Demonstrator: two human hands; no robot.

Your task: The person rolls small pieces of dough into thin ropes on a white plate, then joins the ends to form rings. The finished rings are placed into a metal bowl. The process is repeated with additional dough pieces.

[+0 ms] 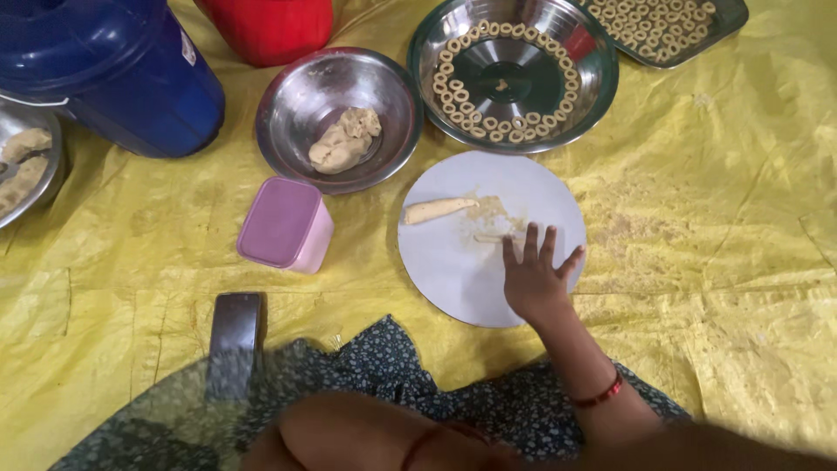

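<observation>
Dough is being rolled on a round white board [453, 279] that lies on a yellow sheet [697, 218]. The right hand [534, 279] lies flat on the board with its fingers [530, 244] spread out and straight. The fingertips press on a thin dough roll [490, 237]. The hand is open and grips nothing. Only the left end of the roll peeks out from under the fingers. The thin roll lies flat, and its long way runs left to right across the board.

A thicker dough stick [438, 209] lies near it, higher up on the board. It also runs left to right, with its right end tipped a little up. Its fat end is on the left and its thin end points right. The two pieces do not touch.

The left hand cannot be seen clearly; only a blurry arm [366, 432] shows at the bottom, over a dark flowered cloth [392, 358].

Above the board stands a steel bowl [514, 131] with small dough rings around its inside. Left of it, another steel bowl [296, 105] holds a dough lump [344, 139]. A pink box [283, 224] sits just left of the board. A tray [728, 22] of rings is at the top right. A blue tub [113, 70] and a red tub [270, 26] stand at the top left.
</observation>
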